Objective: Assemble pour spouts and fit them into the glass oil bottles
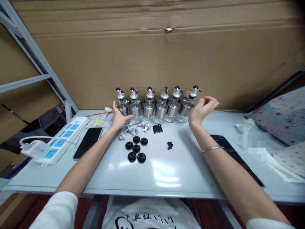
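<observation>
A front row of several glass oil bottles with steel sleeves (148,110) stands on the table, each with a silver pourer with a black flip lid (150,91). My left hand (119,117) lies against the leftmost bottle (123,109), thumb and fingers spread. At the other end the rightmost bottle (186,109) leans to the right. My right hand (203,109) is beside it, fingers loosely curled together and nothing visible in them; whether it touches the bottle I cannot tell. More bottles stand behind, partly hidden.
Nearer me lie clear plastic pourer parts (131,129), black ribbed stoppers (136,148), black flip lids (157,128) and tiny black caps (170,145). A power strip (64,140) and a phone (88,143) are at left, a dark tablet-like device (238,159) at right. Cardboard (152,57) backs the table.
</observation>
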`<state>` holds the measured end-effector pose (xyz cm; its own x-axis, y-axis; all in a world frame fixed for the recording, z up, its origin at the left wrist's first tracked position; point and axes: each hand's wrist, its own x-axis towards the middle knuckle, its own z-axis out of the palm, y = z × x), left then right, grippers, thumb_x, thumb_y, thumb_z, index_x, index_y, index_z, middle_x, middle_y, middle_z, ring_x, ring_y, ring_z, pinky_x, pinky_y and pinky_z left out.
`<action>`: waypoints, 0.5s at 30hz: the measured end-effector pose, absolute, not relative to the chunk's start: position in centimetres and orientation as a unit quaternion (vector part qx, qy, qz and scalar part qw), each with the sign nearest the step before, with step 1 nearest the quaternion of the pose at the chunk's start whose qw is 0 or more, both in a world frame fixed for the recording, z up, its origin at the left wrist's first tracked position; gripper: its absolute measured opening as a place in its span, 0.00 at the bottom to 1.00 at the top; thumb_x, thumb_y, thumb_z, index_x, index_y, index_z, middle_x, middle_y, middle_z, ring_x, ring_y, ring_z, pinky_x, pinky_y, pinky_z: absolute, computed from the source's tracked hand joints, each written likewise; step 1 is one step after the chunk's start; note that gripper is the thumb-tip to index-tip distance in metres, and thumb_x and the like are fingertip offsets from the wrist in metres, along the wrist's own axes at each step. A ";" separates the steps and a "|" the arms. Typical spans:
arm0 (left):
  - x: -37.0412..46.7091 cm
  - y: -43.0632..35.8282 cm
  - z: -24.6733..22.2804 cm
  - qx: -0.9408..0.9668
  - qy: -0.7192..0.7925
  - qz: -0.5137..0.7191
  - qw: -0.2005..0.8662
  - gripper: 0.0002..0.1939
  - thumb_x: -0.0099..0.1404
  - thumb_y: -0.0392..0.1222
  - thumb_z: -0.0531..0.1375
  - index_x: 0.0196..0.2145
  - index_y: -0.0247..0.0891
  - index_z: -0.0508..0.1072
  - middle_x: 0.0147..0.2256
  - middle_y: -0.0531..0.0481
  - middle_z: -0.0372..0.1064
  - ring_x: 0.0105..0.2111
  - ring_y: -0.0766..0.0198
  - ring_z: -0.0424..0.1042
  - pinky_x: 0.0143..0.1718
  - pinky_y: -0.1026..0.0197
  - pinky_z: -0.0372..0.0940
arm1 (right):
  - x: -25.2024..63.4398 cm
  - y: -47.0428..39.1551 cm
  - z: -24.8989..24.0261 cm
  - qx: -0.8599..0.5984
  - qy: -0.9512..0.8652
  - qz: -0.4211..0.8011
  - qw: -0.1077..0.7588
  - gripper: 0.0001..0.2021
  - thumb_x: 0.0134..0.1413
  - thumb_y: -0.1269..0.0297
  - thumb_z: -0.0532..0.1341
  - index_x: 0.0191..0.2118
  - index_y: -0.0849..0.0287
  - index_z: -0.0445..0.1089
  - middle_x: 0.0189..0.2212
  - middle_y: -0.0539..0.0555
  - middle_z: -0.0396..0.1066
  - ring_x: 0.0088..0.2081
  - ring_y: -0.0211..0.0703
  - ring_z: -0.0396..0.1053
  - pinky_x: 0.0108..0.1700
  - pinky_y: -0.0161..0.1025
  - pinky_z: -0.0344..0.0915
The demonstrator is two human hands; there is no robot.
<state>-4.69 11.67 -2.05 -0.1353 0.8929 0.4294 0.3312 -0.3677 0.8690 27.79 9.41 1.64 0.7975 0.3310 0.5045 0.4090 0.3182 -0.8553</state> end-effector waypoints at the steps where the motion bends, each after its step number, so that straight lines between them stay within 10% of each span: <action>1: -4.7 11.7 -2.1 0.613 0.508 0.556 0.240 0.63 0.41 0.37 0.74 0.64 0.39 0.37 0.66 0.32 0.31 0.67 0.45 0.38 0.67 0.47 0.39 | 26.9 8.7 1.8 -0.571 -0.355 -0.026 0.740 0.04 0.52 0.68 0.52 0.31 0.56 0.63 0.36 0.53 0.65 0.41 0.43 0.66 0.48 0.43 0.63; 4: -4.8 11.6 -2.2 0.618 0.523 0.551 0.203 0.62 0.40 0.38 0.74 0.63 0.40 0.39 0.66 0.32 0.33 0.67 0.44 0.38 0.67 0.47 0.40 | 24.3 7.3 2.0 -0.509 -0.543 0.142 0.653 0.09 0.50 0.68 0.53 0.24 0.58 0.68 0.18 0.47 0.64 0.24 0.39 0.65 0.33 0.39 0.65; 15: -5.2 9.5 -1.9 0.611 0.504 0.583 0.184 0.47 0.54 0.35 0.66 0.62 0.47 0.41 0.63 0.40 0.35 0.65 0.47 0.43 0.65 0.46 0.46 | 22.6 6.7 0.9 -0.507 -0.629 0.303 0.506 0.08 0.45 0.69 0.59 0.30 0.59 0.76 0.27 0.51 0.77 0.33 0.41 0.73 0.39 0.37 0.67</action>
<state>-5.21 9.52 -1.91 -0.1868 0.8296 0.5262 0.4012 -0.4245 0.8117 22.55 6.71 0.91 0.0259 0.9438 0.3295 0.3314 0.3029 -0.8936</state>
